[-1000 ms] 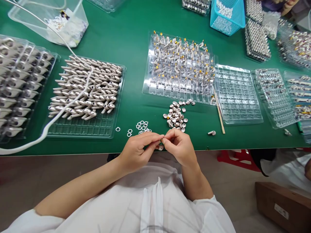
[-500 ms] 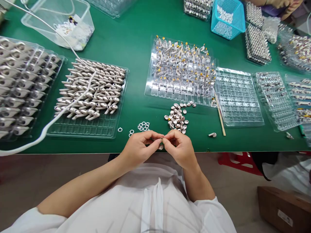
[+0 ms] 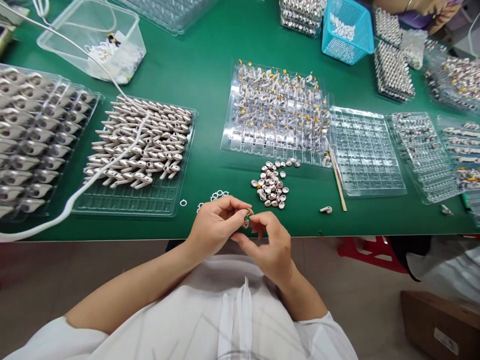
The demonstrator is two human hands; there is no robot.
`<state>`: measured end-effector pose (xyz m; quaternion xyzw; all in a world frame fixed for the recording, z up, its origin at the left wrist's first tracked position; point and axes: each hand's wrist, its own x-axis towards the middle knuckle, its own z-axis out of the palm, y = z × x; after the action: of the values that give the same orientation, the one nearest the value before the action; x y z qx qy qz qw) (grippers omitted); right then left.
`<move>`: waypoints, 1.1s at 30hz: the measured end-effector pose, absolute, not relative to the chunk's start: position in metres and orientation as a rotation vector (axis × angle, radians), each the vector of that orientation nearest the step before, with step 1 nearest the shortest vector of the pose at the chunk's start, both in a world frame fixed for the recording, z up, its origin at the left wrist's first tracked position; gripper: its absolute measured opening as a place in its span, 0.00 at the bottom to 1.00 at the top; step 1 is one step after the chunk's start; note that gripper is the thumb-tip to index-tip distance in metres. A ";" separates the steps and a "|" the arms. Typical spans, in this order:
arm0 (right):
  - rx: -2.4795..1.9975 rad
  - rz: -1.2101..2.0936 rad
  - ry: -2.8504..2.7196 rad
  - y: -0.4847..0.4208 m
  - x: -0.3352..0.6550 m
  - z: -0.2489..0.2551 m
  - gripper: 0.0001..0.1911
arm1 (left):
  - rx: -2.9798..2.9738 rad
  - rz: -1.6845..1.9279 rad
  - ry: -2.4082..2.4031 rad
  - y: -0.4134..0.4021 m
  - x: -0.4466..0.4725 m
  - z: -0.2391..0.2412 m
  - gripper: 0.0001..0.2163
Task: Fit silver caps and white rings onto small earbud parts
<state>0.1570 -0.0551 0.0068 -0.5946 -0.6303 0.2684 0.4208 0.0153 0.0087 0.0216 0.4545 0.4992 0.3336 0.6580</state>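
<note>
Close to the table's front edge, my left hand (image 3: 215, 225) pinches a small earbud part (image 3: 246, 212) with a yellowish spot between thumb and forefinger. Just below the fingertips hangs a small light cap (image 3: 245, 224); how it joins the part is too small to tell. My right hand (image 3: 268, 245) is beside it, thumb and forefinger spread around the cap, with nothing visibly gripped. White rings (image 3: 219, 194) lie by my left hand, some partly hidden behind it. Beyond my hands is a loose pile of earbud caps (image 3: 273, 182).
A clear tray (image 3: 240, 142) holds earbud parts with yellow tabs. Left of it lies a tray of earbud shells (image 3: 140, 145), crossed by a white cable (image 3: 78, 192). A wooden stick (image 3: 339, 185) and single earbud piece (image 3: 326, 210) lie right. A blue basket (image 3: 347, 42) stands farther back.
My right fingers have let go of the small part and spread apart, moving slightly down. My left hand keeps its pinch. The view has shifted slightly.
</note>
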 end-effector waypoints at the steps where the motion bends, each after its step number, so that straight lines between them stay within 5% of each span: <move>1: -1.489 0.622 -1.590 -0.056 0.155 0.006 0.12 | 1.036 0.751 1.128 0.008 0.016 0.022 0.08; 4: -1.496 0.556 -1.595 -0.056 0.153 0.005 0.07 | 1.090 0.755 1.141 0.007 0.018 0.021 0.08; 33: -1.334 1.054 -1.313 -0.048 0.185 0.003 0.14 | 1.196 0.513 0.967 0.012 0.005 0.026 0.11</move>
<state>0.1847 -0.0482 0.0033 -0.5459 -0.5374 0.4313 0.4767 0.0054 0.0116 0.0255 0.5348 0.4321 0.2295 0.6889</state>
